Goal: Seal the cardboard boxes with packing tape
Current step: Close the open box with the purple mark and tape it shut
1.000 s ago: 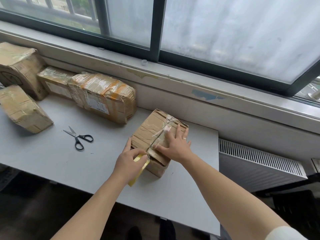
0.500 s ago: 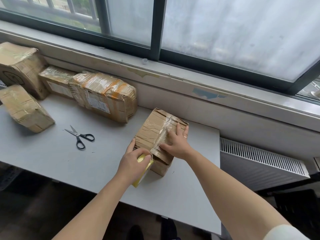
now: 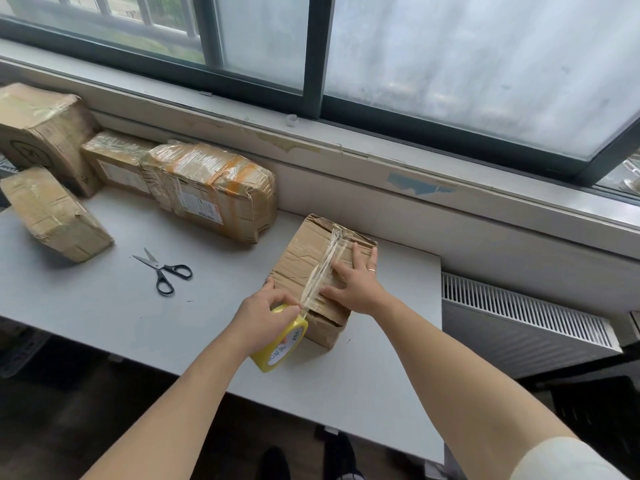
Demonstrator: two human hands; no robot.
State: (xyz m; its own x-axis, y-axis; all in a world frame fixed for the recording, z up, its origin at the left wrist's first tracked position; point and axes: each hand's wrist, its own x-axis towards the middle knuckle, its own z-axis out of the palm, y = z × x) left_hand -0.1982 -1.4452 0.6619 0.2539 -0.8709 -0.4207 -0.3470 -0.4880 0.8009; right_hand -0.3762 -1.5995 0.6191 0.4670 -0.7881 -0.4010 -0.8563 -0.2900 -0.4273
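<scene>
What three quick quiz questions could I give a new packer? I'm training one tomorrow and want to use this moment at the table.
1. True or false: the left hand holds the yellow tape roll.
2. Which tool lies on the table, apart from both hands?
A. a knife
B. scissors
C. a marker
3. Fill in: the right hand lies flat on top of the ____ , beside the strip of tape.

Key
1. True: the roll is at the near edge of the box, with the strip running from it across the top.
2. B: the scissors lie to the left of the box.
3. box
</scene>
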